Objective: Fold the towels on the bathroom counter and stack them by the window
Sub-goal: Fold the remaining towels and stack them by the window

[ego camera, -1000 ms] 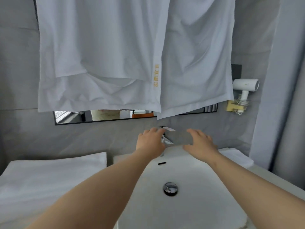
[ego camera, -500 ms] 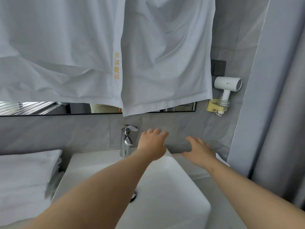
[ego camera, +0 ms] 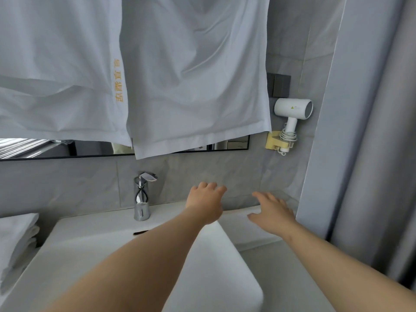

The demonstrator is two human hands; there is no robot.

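Observation:
A folded white towel point(ego camera: 242, 216) lies on the counter behind the basin's right corner, against the grey tiled wall. My right hand point(ego camera: 271, 211) is spread over its right part, fingers straight. My left hand point(ego camera: 206, 202) hovers at its left end, fingers relaxed and holding nothing. A stack of folded white towels point(ego camera: 15, 242) sits on the counter at the far left. Whether either hand touches the towel is unclear.
A white basin point(ego camera: 94, 239) fills the middle, with a chrome tap point(ego camera: 141, 195) behind it. White cloths point(ego camera: 191, 75) hang over the mirror point(ego camera: 67, 148). A white hair dryer point(ego camera: 292, 113) hangs on the wall at right, beside a grey curtain point(ego camera: 371, 131).
The view has swung to the right. Both hands moved from over the basin near the tap to the folded towel at the right corner.

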